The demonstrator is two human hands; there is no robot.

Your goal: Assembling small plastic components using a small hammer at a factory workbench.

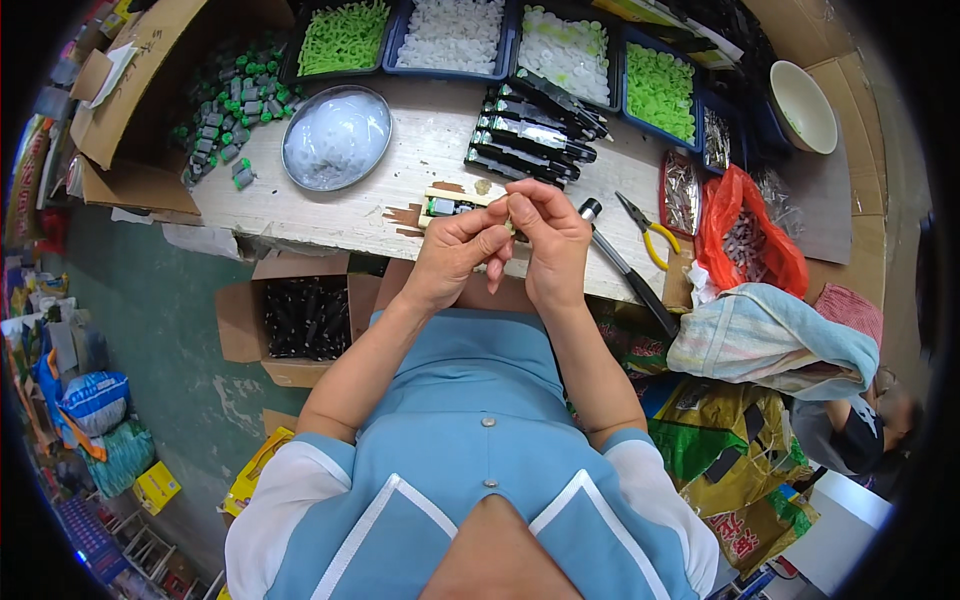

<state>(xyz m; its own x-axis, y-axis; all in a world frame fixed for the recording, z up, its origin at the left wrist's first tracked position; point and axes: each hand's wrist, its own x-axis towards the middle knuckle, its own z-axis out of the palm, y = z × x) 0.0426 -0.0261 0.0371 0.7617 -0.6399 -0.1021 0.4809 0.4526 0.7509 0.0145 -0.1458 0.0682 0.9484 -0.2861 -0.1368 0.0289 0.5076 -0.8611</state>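
Observation:
My left hand (452, 258) and my right hand (552, 245) meet over the bench's near edge, thumbs and fingertips pinched close together. Whatever they pinch is too small to make out. Just beyond my left fingers lies a cream-coloured holder (443, 194), and in it sits a small black part with green (446, 208), partly hidden by my fingers. A hammer (638, 288) with a dark grip lies right of my right hand. Yellow-handled pliers (655, 240) rest farther right. Behind my hands is a stack of long black casings (525, 130).
Grey-green cylindrical parts (228, 110) are piled at the left, beside a bowl (387, 150) of translucent pieces. Trays, including a blue tray (445, 73), line the back. A red bag (712, 225) and a towel (770, 335) lie right. Below stands a carton (290, 374).

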